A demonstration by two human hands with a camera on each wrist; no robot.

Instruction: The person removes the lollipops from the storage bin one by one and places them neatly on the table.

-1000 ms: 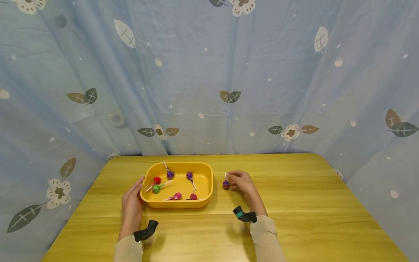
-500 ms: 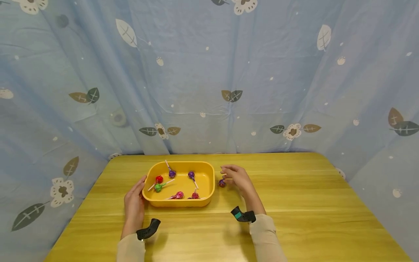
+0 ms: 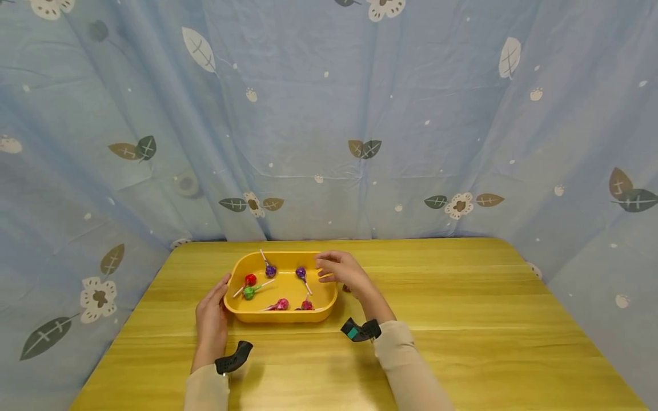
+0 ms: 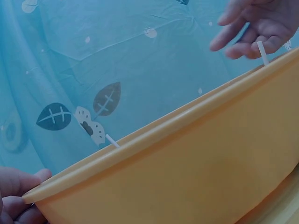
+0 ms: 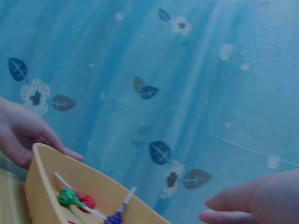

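A yellow plastic box (image 3: 280, 317) with several wrapped lollipops in it stands on the table. My left hand (image 3: 211, 319) rests against its left end, fingers laid along the outside of the corner just under the rim. Over the box's right end, my right hand (image 3: 341, 271) hovers with loosely bent fingers and nothing in them; the left wrist view shows those fingers spread. Inside lie a red lollipop (image 3: 250, 279), a green lollipop (image 3: 249, 293), two purple lollipops (image 3: 270, 272) and pink ones (image 3: 282, 304). Another dark lollipop (image 3: 346, 288) sits outside, mostly hidden by my right hand.
The box stands on a yellow wood-grain table (image 3: 462, 319). Behind and on both sides hangs a blue curtain (image 3: 288, 114) printed with flowers and leaves. One purple lollipop's stick leans up past the box's back rim.
My right hand has moved left from the lollipop on the table to over the box's right end. That lollipop shifted slightly left and stays on the table. My left hand keeps its place.
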